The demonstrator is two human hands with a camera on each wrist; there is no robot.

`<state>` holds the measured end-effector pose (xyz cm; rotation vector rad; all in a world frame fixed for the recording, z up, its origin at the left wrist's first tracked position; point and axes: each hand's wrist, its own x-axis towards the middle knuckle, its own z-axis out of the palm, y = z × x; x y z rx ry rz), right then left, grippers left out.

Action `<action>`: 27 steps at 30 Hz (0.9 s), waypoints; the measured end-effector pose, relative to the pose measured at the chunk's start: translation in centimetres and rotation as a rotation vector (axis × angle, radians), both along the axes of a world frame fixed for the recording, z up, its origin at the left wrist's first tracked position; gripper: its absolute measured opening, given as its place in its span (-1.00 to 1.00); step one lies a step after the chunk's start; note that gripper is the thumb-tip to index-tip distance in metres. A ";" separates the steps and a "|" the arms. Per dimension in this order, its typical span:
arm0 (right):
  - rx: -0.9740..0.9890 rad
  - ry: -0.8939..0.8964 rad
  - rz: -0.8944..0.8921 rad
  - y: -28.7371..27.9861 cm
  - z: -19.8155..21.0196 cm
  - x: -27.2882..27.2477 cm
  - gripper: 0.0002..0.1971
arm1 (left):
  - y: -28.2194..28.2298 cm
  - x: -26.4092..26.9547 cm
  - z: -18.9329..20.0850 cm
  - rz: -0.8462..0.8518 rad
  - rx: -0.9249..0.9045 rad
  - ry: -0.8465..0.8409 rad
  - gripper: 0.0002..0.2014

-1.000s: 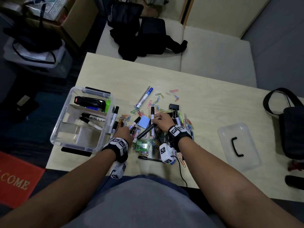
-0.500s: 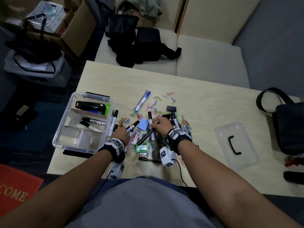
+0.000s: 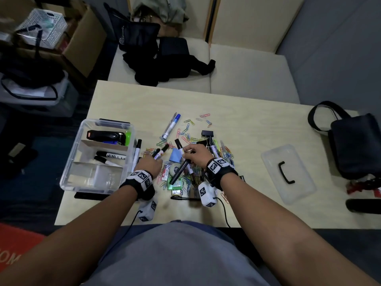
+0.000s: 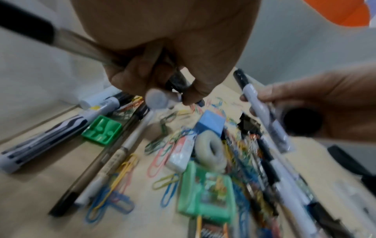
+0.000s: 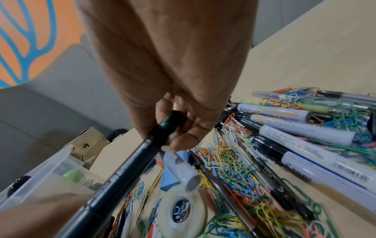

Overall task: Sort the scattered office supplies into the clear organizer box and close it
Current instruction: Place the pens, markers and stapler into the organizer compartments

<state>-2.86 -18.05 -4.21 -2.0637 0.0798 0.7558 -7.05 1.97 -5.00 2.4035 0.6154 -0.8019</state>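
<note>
The clear organizer box (image 3: 82, 129) stands open at the table's left, with a black stapler (image 3: 105, 135) in its far compartment and two markers (image 3: 111, 155) in the middle one. Its lid (image 3: 288, 195) lies apart on the right. Between them is a pile of paper clips (image 3: 224, 151), pens, a tape roll (image 5: 183, 209) and a blue block (image 3: 175, 155). My left hand (image 3: 153, 159) grips a few markers (image 3: 161, 151) just right of the box. My right hand (image 3: 191, 152) holds a black marker (image 5: 132, 161) and pinches a white-bodied one (image 5: 181, 167) over the pile.
A blue-capped marker (image 3: 171, 125) and loose clips lie farther back. A black phone (image 3: 90, 196) lies under the box's near edge. A dark bag (image 3: 354, 145) sits on the table's right end. A cushioned bench (image 3: 247, 73) with black bags runs behind the table.
Both hands stay over the pile. The right hand, holding the black marker throughout, has now also pinched the white-bodied marker. The left hand has closed round markers beside the box.
</note>
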 end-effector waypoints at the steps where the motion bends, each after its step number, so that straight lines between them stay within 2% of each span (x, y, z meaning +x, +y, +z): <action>1: -0.001 -0.004 0.012 0.1 0.1 0.1 -0.77 | 0.0 0.3 0.5 0.038 -0.033 -0.024 -0.54; 6: -0.006 -0.043 0.113 1.5 1.5 0.6 -0.74 | 0.5 1.8 2.5 0.125 -0.215 -0.172 -0.61; 10: 0.037 -0.075 0.178 3.4 3.4 0.9 -0.69 | 1.3 2.4 3.6 0.175 -0.336 -0.324 -0.52; 14: 0.063 -0.130 0.225 5.2 4.8 1.1 -0.68 | 2.4 3.2 4.9 0.257 -0.402 -0.402 -0.61; 17: 0.106 -0.141 0.202 6.3 5.6 1.1 -0.69 | 3.4 3.6 6.0 0.284 -0.449 -0.449 -0.70; 20: 0.170 -0.178 0.147 7.3 6.4 1.0 -0.80 | 4.8 3.8 7.1 0.294 -0.427 -0.482 -0.67; 23: 0.206 -0.221 0.051 8.2 7.2 1.0 -0.74 | 6.9 3.8 7.9 0.320 -0.410 -0.511 -0.67; 27: 0.278 -0.194 -0.037 9.7 7.9 0.9 -0.72 | 10.6 3.6 8.5 0.383 -0.407 -0.544 -0.63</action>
